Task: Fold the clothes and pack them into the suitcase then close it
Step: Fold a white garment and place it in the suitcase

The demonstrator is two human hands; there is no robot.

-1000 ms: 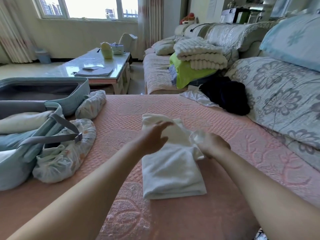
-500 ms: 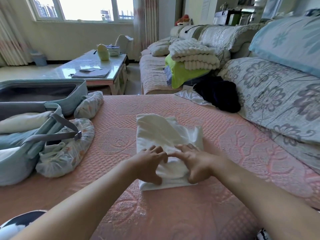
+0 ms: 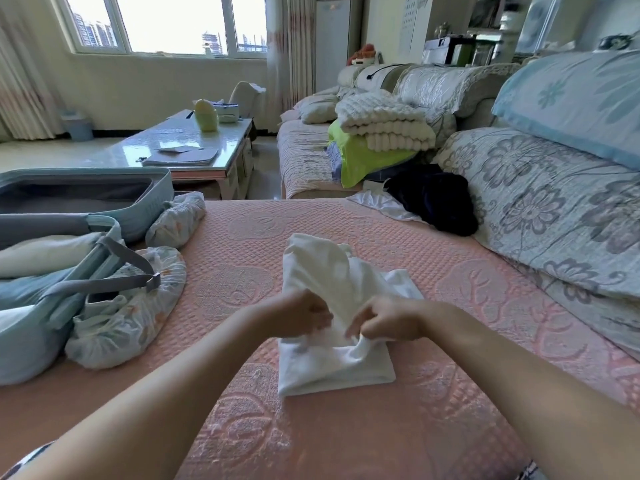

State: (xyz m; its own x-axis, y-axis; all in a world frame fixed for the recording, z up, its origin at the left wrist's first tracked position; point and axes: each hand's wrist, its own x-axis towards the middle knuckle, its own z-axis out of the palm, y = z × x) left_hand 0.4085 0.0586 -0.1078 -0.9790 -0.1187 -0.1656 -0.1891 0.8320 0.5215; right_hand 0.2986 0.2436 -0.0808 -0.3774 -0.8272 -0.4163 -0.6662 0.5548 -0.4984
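Lying open at the left is the suitcase point(image 3: 149, 209), with folded clothes sitting inside. On the pink cover point(image 3: 242, 265), near the middle, the left hand point(image 3: 301, 315) and right hand point(image 3: 388, 322) are pinching the white garment point(image 3: 332, 365), their fingers curling into its raised fold. A dark garment point(image 3: 433, 199) is lying far right.

— How many suitcases?
— Just one suitcase point(image 3: 149, 202).
— And beside it?
— Two wrapped items: a far floral bundle point(image 3: 176, 220) and a near floral bundle point(image 3: 128, 317), both against it.
— Clothes to its right?
— Three: one white garment point(image 3: 325, 271), one dark garment point(image 3: 436, 199), one white cloth point(image 3: 381, 204).
— Hands?
— Two, the left hand point(image 3: 301, 315) and the right hand point(image 3: 388, 320), also to its right.
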